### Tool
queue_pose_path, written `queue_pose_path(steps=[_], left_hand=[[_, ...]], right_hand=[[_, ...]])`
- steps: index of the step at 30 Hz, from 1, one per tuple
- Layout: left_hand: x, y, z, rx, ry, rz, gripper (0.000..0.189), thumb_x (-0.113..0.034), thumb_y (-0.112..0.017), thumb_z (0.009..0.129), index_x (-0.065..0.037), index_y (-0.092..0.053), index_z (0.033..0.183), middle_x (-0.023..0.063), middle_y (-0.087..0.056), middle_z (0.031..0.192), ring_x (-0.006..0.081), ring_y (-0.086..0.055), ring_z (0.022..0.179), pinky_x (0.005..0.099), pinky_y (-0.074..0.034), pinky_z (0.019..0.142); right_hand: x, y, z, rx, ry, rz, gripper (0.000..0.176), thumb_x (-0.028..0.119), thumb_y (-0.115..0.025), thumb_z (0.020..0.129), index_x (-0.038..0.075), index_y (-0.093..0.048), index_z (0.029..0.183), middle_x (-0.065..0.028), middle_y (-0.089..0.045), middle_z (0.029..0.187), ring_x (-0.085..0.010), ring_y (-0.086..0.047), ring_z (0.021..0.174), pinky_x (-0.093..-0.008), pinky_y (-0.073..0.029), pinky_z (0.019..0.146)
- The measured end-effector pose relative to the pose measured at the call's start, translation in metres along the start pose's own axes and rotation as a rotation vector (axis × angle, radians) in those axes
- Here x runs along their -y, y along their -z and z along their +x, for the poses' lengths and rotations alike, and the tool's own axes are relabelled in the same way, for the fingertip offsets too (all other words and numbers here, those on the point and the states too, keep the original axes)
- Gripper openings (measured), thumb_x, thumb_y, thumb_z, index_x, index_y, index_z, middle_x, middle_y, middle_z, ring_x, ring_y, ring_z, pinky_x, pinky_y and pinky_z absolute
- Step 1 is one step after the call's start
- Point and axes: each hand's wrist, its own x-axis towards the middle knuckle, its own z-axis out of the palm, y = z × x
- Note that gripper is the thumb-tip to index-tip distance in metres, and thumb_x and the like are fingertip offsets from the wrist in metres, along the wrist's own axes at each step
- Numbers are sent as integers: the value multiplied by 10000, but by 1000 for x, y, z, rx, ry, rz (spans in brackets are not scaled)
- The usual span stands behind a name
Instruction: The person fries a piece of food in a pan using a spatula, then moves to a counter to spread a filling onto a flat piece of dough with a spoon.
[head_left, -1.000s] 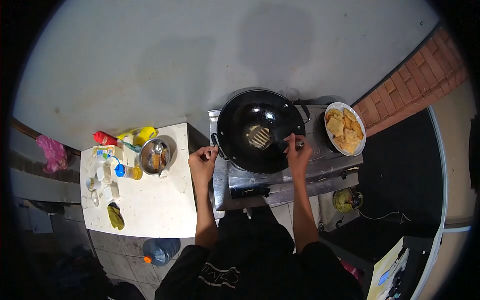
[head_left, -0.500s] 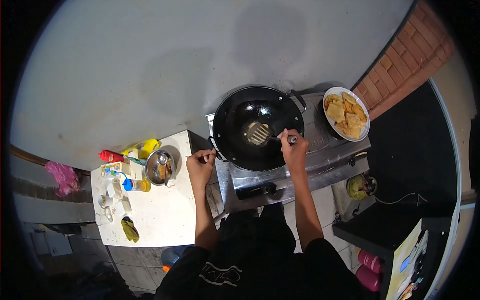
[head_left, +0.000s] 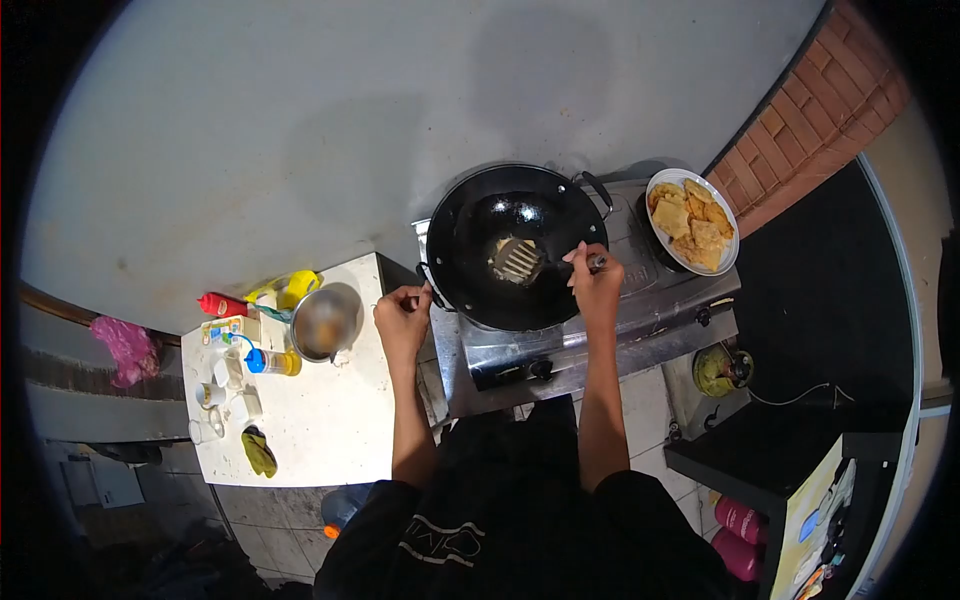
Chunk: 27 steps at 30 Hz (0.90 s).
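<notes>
A black wok [head_left: 465, 285] sits on the steel gas stove, its dark inside glossy. In my right hand [head_left: 597, 285] is the handle of a slotted spatula [head_left: 520, 262], whose head lies flat over a pale piece of frying food [head_left: 499, 270] at the bottom of the wok. The spatula covers most of that piece. My left hand [head_left: 402, 312] is closed at the wok's left side handle [head_left: 430, 285], fingertips pinched against it.
Fried golden pieces fill a white plate [head_left: 736, 255] on the stove's [head_left: 640, 320] right side. On the white table [head_left: 320, 430] at left stand a metal bowl [head_left: 350, 305], a red bottle [head_left: 222, 305], a blue-capped bottle [head_left: 272, 362] and several small containers. A gas cylinder [head_left: 715, 370] is below right.
My right hand has shifted slightly right and up with the spatula, whose head stays over the food. The left hand remains at the wok handle. The bowl's contents look blurrier now.
</notes>
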Motion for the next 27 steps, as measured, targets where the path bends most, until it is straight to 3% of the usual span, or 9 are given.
queue_pose_path(steps=[1,8,10,20,23,27], left_hand=[[1,0,0,-2,-4,-4,225,-190,-728,782,25,-685,733,47,-506,497,101,-446,453,277,-365,462],[-1,0,2,-9,-20,17,235,-204,-729,781,19,-685,722,58,-503,487,115,-442,438,291,-365,458],[0,-1,3,-24,-14,24,233,-205,-729,781,17,-686,723,54,-500,482,117,-437,433,292,-364,458],[0,-1,2,-24,5,-11,233,-211,-717,788,8,-685,717,55,-511,482,130,-468,432,295,-376,467],[-1,0,1,-8,32,7,233,-214,-715,789,4,-685,713,56,-518,484,137,-480,433,297,-382,471],[7,-3,2,-13,26,8,237,-223,-719,783,2,-688,717,58,-519,489,140,-480,439,299,-386,474]], right_hand=[[2,1,0,-8,-89,45,273,157,-576,921,-4,-605,702,-39,-559,516,-94,-499,404,-259,-363,401],[4,1,-1,-8,-49,60,293,205,-581,926,-7,-613,726,-46,-584,538,-95,-544,427,-243,-390,381],[6,1,-2,17,-67,11,283,162,-567,932,-19,-581,714,-75,-657,677,-82,-526,428,-225,-393,374],[7,0,-5,-5,-57,18,265,162,-575,928,-22,-587,737,-83,-663,693,-86,-543,436,-225,-409,378],[2,-1,-6,-23,-73,45,271,195,-580,926,-28,-605,775,-70,-648,651,-99,-567,450,-239,-421,394],[5,0,-4,-75,-67,232,263,184,-566,936,-44,-598,807,-89,-665,731,-95,-572,470,-226,-432,401]])
